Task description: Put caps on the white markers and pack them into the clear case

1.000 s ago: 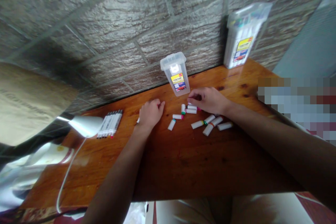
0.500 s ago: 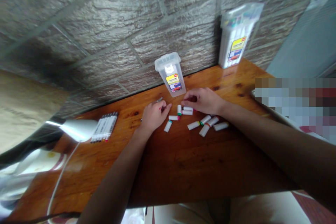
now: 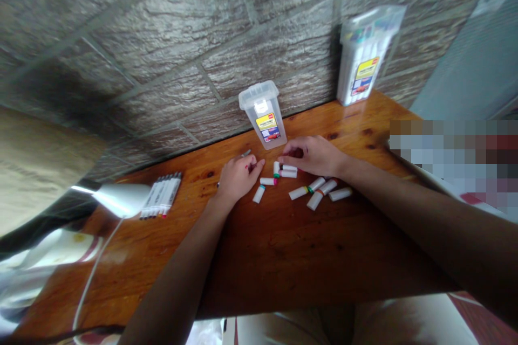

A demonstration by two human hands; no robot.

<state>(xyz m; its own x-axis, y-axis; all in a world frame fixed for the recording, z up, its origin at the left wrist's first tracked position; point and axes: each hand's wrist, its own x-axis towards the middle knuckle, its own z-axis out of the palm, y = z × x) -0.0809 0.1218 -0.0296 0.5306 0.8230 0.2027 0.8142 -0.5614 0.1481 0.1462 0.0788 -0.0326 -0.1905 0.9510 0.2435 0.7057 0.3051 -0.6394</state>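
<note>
My left hand [image 3: 238,178] rests on the wooden table, fingers curled under and thumb to the right. A marker [image 3: 246,153] seems to be in it; only a grey end past the knuckles and a dark bit near the wrist show. My right hand [image 3: 311,154] is closed in a pinch behind the loose caps, and what its fingertips hold is hidden. Between the hands lie white marker caps, among them one with a green rim [image 3: 276,168], one with a pink rim [image 3: 267,181] and one with a blue rim [image 3: 259,194]. Several more caps [image 3: 321,195] lie nearer me.
A clear plastic marker box [image 3: 265,118] stands against the stone wall, and a second box full of white markers [image 3: 362,64] stands farther right. At left, a row of markers [image 3: 161,195] lies beside a white lamp [image 3: 121,200] with its cable [image 3: 95,275].
The view has shifted slightly. My left hand has moved a little right, toward the caps, and a grey end now shows beyond its knuckles. My right hand has moved slightly left.
</note>
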